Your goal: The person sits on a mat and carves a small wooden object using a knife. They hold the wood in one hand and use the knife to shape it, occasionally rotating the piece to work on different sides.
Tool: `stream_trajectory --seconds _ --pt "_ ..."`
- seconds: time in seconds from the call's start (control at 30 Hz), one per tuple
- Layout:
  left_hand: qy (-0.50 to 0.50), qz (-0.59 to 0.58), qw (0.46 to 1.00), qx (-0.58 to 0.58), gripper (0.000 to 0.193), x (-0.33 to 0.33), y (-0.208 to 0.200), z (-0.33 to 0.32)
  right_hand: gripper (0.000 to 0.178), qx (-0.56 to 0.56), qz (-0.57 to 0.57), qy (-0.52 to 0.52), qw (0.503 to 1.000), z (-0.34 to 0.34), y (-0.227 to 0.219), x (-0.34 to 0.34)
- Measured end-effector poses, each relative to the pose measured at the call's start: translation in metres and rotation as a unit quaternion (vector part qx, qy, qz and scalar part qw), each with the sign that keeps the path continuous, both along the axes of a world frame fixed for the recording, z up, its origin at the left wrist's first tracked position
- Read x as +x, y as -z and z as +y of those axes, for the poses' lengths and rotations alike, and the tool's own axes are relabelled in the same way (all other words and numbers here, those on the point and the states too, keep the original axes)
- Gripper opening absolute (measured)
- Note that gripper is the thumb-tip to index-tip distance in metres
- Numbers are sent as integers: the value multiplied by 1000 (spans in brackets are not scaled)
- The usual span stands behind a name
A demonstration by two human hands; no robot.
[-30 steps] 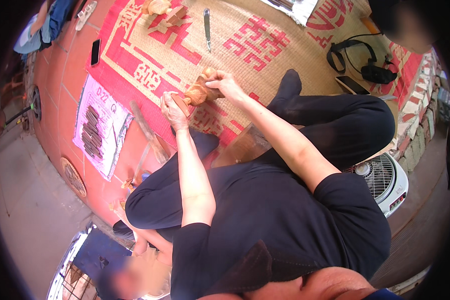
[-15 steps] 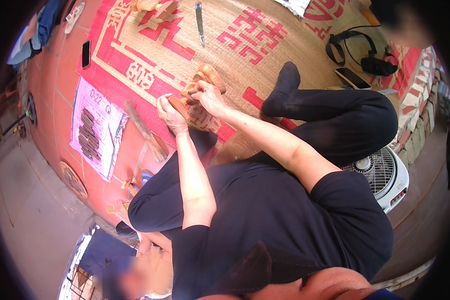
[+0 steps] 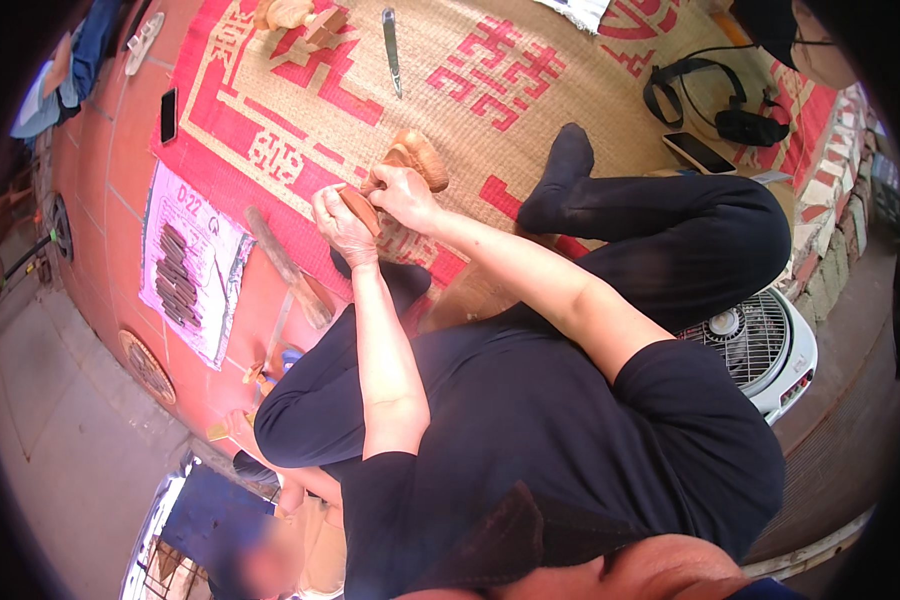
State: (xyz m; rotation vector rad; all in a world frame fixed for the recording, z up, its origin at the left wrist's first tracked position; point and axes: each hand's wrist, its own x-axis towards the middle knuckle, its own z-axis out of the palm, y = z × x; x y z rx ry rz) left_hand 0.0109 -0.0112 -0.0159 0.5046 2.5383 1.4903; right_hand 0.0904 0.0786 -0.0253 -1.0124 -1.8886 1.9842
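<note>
My left hand point(image 3: 346, 226) is closed around a small flat brown wooden piece point(image 3: 361, 209), which sticks up past the palm. Close beside it, my right hand point(image 3: 407, 200) has its fingers pinched together at the piece's far edge; whatever lies between those fingertips is hidden. Just beyond the right hand, a rounded, carved light-wood piece point(image 3: 425, 158) rests on the woven mat point(image 3: 450, 120). Farther off on the mat lies a slim knife-like tool point(image 3: 392, 55) with a dark handle.
A wooden stick point(image 3: 288, 268) lies left of my knee, beside a pink sheet point(image 3: 175, 225) bearing several dark sticks. Two phones point(image 3: 169, 115), a black strap point(image 3: 665, 95) and another wood carving point(image 3: 288, 13) lie around. A fan point(image 3: 745, 340) stands right; another person point(image 3: 315, 540) sits lower left.
My right hand has shifted slightly left, closer to the piece in my left hand. The left hand stays almost in place. The whole view has moved a little.
</note>
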Motion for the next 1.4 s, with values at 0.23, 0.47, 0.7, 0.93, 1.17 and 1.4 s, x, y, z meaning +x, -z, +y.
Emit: stream_trajectory --seconds 0.23,0.47,0.7,0.93,1.17,1.4 --pt "54 96 993 -51 27 14 -19 18 21 -24 -124 5 992 16 -1 -25" --pt "43 76 995 -40 29 14 -24 24 13 -60 -24 16 998 17 -4 6" --pt "25 -8 999 -26 30 -8 -10 16 16 10 -16 19 1000 18 11 25" --pt "16 -36 999 15 30 -5 -10 18 12 -42 -1 -21 999 20 3 -22" --pt "27 -13 999 10 29 -7 -7 13 18 85 6 -236 968 31 11 20" --pt "22 -72 996 45 30 -6 -12 17 17 -30 -12 -27 999 31 1 -12"
